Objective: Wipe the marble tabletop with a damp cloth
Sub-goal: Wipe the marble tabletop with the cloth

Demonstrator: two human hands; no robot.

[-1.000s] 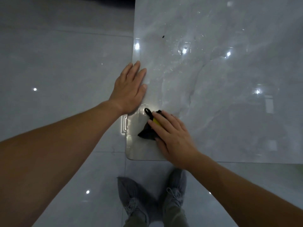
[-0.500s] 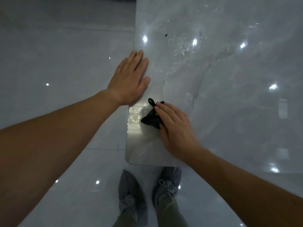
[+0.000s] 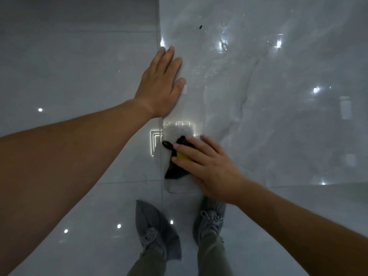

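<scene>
Right hand presses the black-and-yellow cloth flat against the marble desk near its front-left corner, fingers extended over it, not curled. Left hand lies palm-down, fingers open, on the desk's left edge, apart from the cloth.

A crumpled black cloth with a yellow patch lies near the glossy grey-white marble tabletop's near-left corner.
</scene>
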